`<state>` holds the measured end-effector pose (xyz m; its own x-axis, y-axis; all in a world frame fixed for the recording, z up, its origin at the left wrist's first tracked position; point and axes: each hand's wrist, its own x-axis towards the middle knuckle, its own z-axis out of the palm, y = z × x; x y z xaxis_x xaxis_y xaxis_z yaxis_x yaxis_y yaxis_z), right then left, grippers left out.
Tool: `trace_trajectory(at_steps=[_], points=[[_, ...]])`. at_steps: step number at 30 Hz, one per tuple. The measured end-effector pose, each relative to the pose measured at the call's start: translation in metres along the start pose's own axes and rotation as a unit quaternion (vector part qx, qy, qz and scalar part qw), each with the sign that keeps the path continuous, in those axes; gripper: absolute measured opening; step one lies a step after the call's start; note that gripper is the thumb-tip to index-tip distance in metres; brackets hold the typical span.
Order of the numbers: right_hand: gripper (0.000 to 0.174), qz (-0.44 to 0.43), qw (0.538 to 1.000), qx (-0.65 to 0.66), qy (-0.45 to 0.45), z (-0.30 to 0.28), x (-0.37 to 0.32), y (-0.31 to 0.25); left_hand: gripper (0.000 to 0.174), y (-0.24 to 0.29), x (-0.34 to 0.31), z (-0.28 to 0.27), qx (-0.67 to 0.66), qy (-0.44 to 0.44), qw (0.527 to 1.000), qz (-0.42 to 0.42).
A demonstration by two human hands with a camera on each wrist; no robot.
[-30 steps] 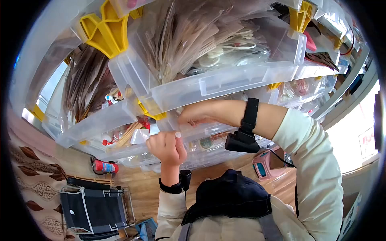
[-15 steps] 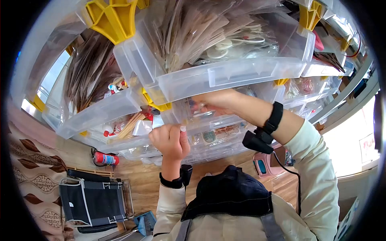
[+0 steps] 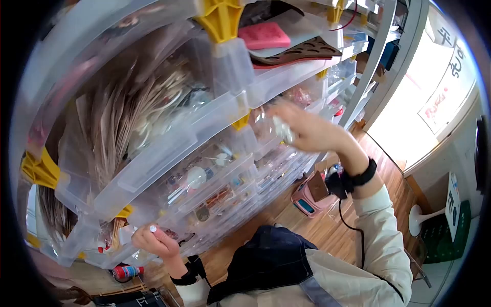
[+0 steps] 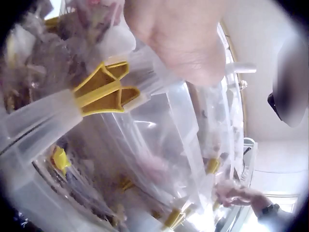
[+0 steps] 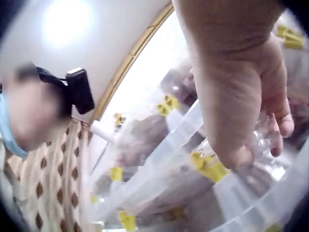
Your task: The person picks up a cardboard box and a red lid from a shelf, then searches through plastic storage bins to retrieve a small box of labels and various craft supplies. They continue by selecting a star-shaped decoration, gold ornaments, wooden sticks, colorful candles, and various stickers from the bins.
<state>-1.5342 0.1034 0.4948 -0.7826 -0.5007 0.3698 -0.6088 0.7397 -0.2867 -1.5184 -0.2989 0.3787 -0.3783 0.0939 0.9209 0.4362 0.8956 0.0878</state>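
On the right side of the shelving, the right hand (image 3: 307, 132) is raised in front of the stacked bins and holds a small clear packet (image 3: 280, 128). The fingers are curled round it with the thumb closing on it from below. The packet is blurred. Its long axis seems to run up and down, tilted a little, but which end leads cannot be told. The right wrist view shows the same fingers (image 5: 277, 121) bent over crinkled clear plastic, just beside a bin wall.

Lower left, the left hand (image 3: 156, 240) grips the front lip of a low drawer (image 3: 120, 256), fingers folded into a fist and thumb pointing up along the edge. The drawer's long axis runs from lower left to upper right, in line with the whole rack, and its front faces the person.

The bins are clear plastic joined by yellow corner pieces (image 4: 104, 89). The big bin (image 3: 153, 169) is crammed with bagged brown strips standing on edge and some white rings. The shallow drawers (image 3: 215, 184) beneath hold small round bits and trinkets — too small to name. A top bin holds a pink sponge (image 3: 264, 35) beside a brown cut-out sheet (image 3: 302, 48).
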Motion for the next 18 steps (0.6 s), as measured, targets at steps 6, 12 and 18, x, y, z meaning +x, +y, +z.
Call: trace_trajectory(at_steps=[6,12,18], points=[[0.068,0.108,0.974,-0.198,-0.013,0.006,0.015,0.079,0.024,-0.002,-0.004,0.006,0.027,0.019,0.999,-0.012],[0.049,0.085,0.965,-0.247,0.015,0.015,0.016,0.106,0.021,-0.001,-0.007,0.0,0.036,0.001,0.999,-0.018],[0.019,0.125,0.973,-0.186,0.049,0.036,0.024,0.132,0.019,-0.003,-0.009,0.002,0.033,0.012,0.999,-0.038]])
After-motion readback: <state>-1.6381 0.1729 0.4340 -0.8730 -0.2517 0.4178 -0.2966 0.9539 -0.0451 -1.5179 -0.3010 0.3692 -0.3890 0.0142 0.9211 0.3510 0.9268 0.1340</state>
